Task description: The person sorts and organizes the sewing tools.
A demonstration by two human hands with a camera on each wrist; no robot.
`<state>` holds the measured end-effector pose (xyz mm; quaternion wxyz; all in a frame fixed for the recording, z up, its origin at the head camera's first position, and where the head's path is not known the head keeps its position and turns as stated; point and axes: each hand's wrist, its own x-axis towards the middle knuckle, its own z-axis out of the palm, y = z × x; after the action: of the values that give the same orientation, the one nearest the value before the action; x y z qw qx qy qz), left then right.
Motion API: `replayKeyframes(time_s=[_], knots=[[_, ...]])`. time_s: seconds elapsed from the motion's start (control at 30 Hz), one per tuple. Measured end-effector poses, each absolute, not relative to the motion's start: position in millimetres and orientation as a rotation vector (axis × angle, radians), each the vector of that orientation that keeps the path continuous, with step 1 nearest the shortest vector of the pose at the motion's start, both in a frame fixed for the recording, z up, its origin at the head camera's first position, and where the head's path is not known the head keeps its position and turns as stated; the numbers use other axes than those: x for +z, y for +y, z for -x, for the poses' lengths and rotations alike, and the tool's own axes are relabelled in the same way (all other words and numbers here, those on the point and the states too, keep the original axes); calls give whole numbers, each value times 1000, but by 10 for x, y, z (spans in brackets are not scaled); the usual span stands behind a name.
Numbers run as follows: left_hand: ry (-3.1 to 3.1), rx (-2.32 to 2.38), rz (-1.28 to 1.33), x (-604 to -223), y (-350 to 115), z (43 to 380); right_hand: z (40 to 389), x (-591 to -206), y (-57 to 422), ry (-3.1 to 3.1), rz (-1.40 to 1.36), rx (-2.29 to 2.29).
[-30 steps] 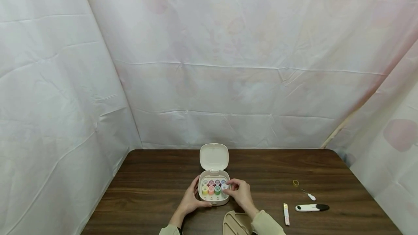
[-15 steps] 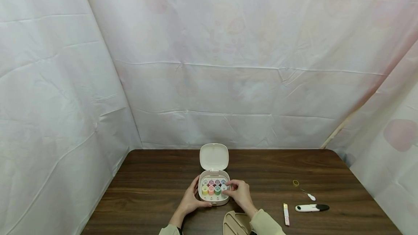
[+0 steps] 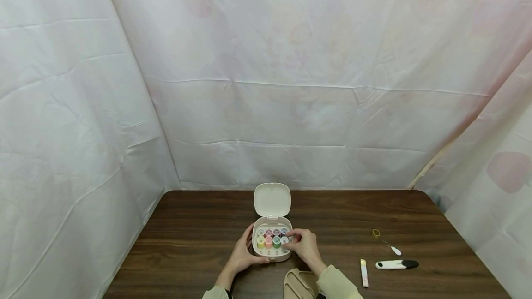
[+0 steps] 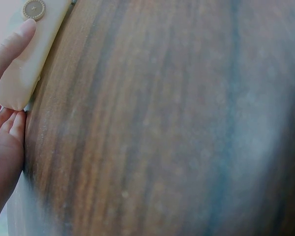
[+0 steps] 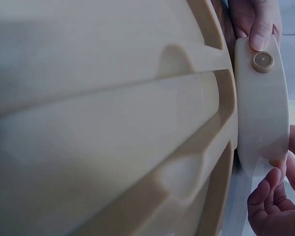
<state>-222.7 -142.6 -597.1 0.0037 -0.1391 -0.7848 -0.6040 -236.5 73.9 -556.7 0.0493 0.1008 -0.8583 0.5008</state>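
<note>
Box: a small cream plastic sewing box (image 3: pixel 272 246) with rounded corners sat on the dark wood-grain table (image 3: pixel 199 243) near the front edge, its hinged lid (image 3: pixel 272 200) standing open behind it; two rows of coloured thread spools (image 3: pixel 269 237) stood inside.
Left hand: the left hand (image 3: pixel 242 255) cupped the box's left wall, fingers curled round the front corner, grasping it.
Right hand: the right hand (image 3: pixel 305 245) rested at the box's right rim; its fingertips pinched a small white spool (image 3: pixel 285 239) at the right end of the front row; whether that spool was seated or partly raised could not be told.
Risk: as a judgement, a spool gripped this lightly could slip from the fingertips and roll across the table; a sideways pull could also tilt the neighbouring spools, or shift the light box if the left hand eased.
Views: the head view alone showed the spools, a ribbed beige plastic tray (image 3: pixel 300 284) at the table's edge, a white-and-black thread snipper (image 3: pixel 396 264), a narrow pale strip (image 3: pixel 364 272) and a small gold ring (image 3: pixel 376 232); the left wrist view showed a thumb along the box's side beside a round button-like clasp (image 4: pixel 34 9), with bare wood beyond; the right wrist view was mostly filled by the tray's ribs, blurred and close.
</note>
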Motion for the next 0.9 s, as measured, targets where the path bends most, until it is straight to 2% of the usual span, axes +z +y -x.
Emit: replayKeyframes(time_s=[0.37, 0.63, 0.9], knots=[[-2469, -1896, 438, -5994, -1425, 2235, 2298, -5431, 767, -2606, -325, 1542], [-2431, -1882, 470, -5983, -1430, 2229, 2176, -5291, 842, -2610, -437, 1561], [-2404, -1929, 470, -5763, -1383, 2131, 2014, -5259, 972, -2660, -576, 1535]])
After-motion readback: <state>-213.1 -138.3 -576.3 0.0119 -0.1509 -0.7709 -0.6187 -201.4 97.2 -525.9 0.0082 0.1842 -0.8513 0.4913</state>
